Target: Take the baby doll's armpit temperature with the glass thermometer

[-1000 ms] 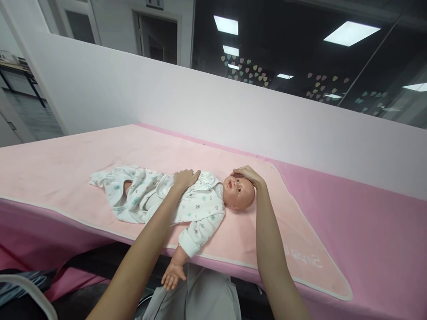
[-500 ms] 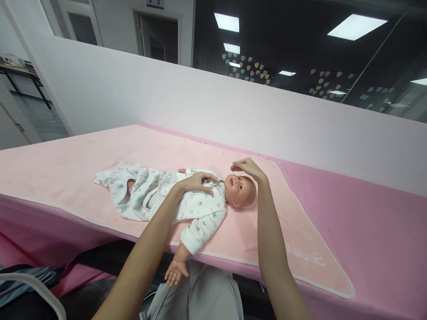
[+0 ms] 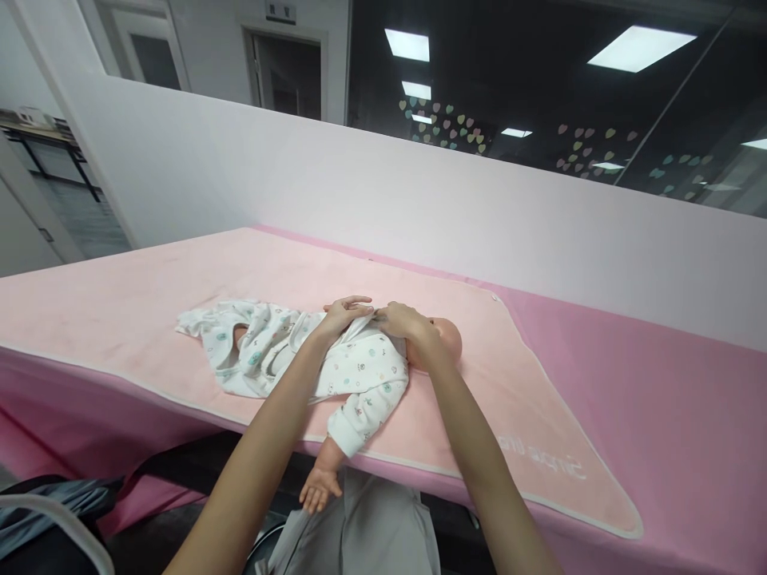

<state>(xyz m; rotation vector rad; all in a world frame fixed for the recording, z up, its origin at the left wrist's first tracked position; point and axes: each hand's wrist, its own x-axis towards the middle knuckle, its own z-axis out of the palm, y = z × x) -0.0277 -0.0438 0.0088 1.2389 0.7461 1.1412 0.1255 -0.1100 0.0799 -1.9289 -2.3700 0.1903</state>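
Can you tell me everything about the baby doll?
The doll lies on its back on a pink mat, its bald, smooth, plastic-looking head partly hidden behind a wrist. It wears a white, patterned, soft-looking outfit, rumpled around the legs, with a bit of leg showing. One arm hangs over the edge. The left hand and right hand are at its upper chest.

The tan, smooth-headed plastic baby doll [image 3: 450, 339] lies on its back. Its head is partly hidden behind the wrist of the right hand [image 3: 400, 319]. The white fabric garment [image 3: 365, 363], printed with small coloured motifs, covers the torso; its front is gathered at the fingertips of both hands. Beyond the left hand [image 3: 344, 313], the lower section lies rumpled, exposing a small leg area. The near doll arm extends between the wearer's forearms, palm open.
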